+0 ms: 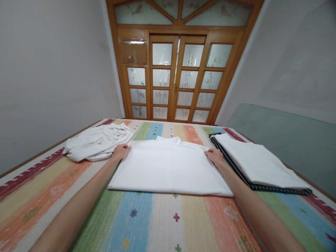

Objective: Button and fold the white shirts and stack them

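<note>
A white collared shirt (168, 168), folded into a wide flat shape, lies in front of me with its collar at the far edge. My left hand (121, 151) pinches the shirt's far left corner. At the far right corner, my right hand (215, 155) has its fingers closed on the fabric. Both forearms reach along the shirt's sides. Just beyond my left hand sits a crumpled white cloth (98, 140). To the right of my right hand lies a folded white garment (258, 161) on top of a black striped one (236, 173).
Everything rests on a striped, multicoloured cover (162, 224) over a table or bed. A pale green panel (283, 133) leans along the right wall. Wooden doors with glass panes (174, 77) stand beyond the far edge, and a plain wall (52, 63) runs along the left.
</note>
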Demonstrator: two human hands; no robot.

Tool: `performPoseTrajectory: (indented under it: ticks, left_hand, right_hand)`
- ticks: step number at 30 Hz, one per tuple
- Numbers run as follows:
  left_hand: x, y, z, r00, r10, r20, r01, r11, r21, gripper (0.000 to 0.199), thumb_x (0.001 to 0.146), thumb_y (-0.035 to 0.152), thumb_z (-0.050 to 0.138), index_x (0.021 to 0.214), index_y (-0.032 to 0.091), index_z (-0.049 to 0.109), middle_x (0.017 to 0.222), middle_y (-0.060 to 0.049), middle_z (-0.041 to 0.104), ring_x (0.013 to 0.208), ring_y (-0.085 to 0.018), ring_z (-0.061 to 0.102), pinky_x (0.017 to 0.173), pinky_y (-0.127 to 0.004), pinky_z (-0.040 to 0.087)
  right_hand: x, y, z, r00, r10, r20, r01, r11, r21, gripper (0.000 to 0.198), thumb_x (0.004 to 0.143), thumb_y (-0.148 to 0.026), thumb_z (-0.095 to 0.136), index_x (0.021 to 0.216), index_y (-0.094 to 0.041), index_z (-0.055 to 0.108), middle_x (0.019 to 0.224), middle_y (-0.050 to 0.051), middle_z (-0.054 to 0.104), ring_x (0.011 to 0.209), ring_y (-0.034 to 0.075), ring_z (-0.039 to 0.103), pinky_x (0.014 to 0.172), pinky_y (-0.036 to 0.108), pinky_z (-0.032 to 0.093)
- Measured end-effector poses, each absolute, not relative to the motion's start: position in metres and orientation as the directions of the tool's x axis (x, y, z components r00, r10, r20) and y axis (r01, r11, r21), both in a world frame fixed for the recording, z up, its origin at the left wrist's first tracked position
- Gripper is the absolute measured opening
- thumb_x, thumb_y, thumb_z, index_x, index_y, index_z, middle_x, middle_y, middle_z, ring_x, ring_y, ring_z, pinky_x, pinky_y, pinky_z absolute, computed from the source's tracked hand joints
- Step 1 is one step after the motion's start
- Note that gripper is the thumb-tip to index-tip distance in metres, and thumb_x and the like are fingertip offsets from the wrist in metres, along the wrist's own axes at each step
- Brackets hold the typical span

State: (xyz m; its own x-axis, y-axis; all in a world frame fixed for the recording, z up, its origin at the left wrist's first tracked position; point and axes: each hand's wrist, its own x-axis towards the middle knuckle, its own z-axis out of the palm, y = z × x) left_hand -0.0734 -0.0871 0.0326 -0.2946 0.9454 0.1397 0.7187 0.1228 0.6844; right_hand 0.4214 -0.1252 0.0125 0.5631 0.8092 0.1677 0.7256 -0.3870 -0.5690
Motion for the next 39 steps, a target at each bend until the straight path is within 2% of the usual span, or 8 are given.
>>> performPoseTrajectory:
  ticks: [5,12,19,24,28,32,39]
  left_hand:
    - [-0.068,-0.079,0.033,-0.239,0.964,0.113,0.785,0.124,0.607,0.012,0.071,0.027,0.061,0.061,0.021,0.058,0.069,-0.003,0.068,0.082,-0.024,0.065,0.068,-0.026,0.042]
    - [-0.065,-0.081,0.036,-0.163,0.972,0.168,0.910,0.083,0.405,0.020,0.087,0.033,0.046,0.086,0.018,0.060,0.093,-0.011,0.069,0.090,-0.025,0.063,0.075,-0.028,0.042]
    - [-0.059,-0.078,0.040,-0.220,0.944,0.244,0.905,0.104,0.412,0.026,0.094,0.034,0.037,0.105,0.017,0.054,0.100,-0.015,0.068,0.099,-0.027,0.062,0.080,-0.030,0.042]
    - [-0.053,-0.075,0.035,-0.245,0.957,0.157,0.910,0.171,0.377,0.029,0.094,0.033,0.038,0.108,0.015,0.055,0.104,-0.020,0.068,0.102,-0.031,0.063,0.078,-0.033,0.043]
    - [-0.048,-0.074,0.031,-0.243,0.965,0.097,0.929,0.203,0.309,0.033,0.094,0.031,0.034,0.115,0.013,0.053,0.105,-0.024,0.067,0.101,-0.035,0.064,0.074,-0.036,0.045]
    - [-0.045,-0.074,0.031,-0.236,0.963,0.130,0.944,0.196,0.267,0.037,0.095,0.031,0.030,0.117,0.010,0.051,0.102,-0.026,0.067,0.099,-0.035,0.065,0.074,-0.037,0.046]
    - [-0.037,-0.085,0.031,-0.242,0.952,0.188,0.961,0.208,0.184,0.035,0.095,0.033,0.034,0.113,0.010,0.053,0.099,-0.025,0.067,0.097,-0.034,0.066,0.076,-0.037,0.046]
  right_hand:
    - [0.420,-0.121,0.015,0.470,0.869,0.156,0.820,-0.364,-0.441,0.016,0.077,-0.026,0.058,0.080,-0.017,0.071,0.087,0.009,0.072,0.084,0.023,0.066,0.070,0.028,0.047]
    - [0.424,-0.119,0.013,0.397,0.874,0.281,0.853,-0.239,-0.464,0.025,0.088,-0.029,0.044,0.095,-0.015,0.064,0.093,0.010,0.069,0.086,0.020,0.061,0.076,0.028,0.043]
    - [0.419,-0.114,0.019,0.412,0.832,0.370,0.865,-0.231,-0.445,0.031,0.094,-0.032,0.036,0.109,-0.015,0.057,0.099,0.013,0.068,0.093,0.025,0.062,0.080,0.030,0.042]
    - [0.409,-0.113,0.020,0.422,0.875,0.238,0.884,-0.338,-0.324,0.032,0.097,-0.031,0.037,0.115,-0.013,0.056,0.100,0.018,0.067,0.096,0.027,0.064,0.082,0.033,0.043]
    - [0.404,-0.114,0.016,0.377,0.909,0.179,0.916,-0.336,-0.221,0.035,0.098,-0.031,0.033,0.118,-0.012,0.053,0.097,0.021,0.067,0.097,0.030,0.065,0.083,0.039,0.045]
    - [0.404,-0.113,0.016,0.367,0.912,0.185,0.927,-0.340,-0.161,0.037,0.098,-0.031,0.029,0.118,-0.011,0.052,0.096,0.022,0.068,0.094,0.030,0.066,0.080,0.040,0.048]
    - [0.400,-0.112,0.015,0.366,0.918,0.154,0.931,-0.361,-0.064,0.036,0.097,-0.031,0.033,0.118,-0.010,0.054,0.101,0.022,0.067,0.097,0.032,0.066,0.079,0.041,0.049]
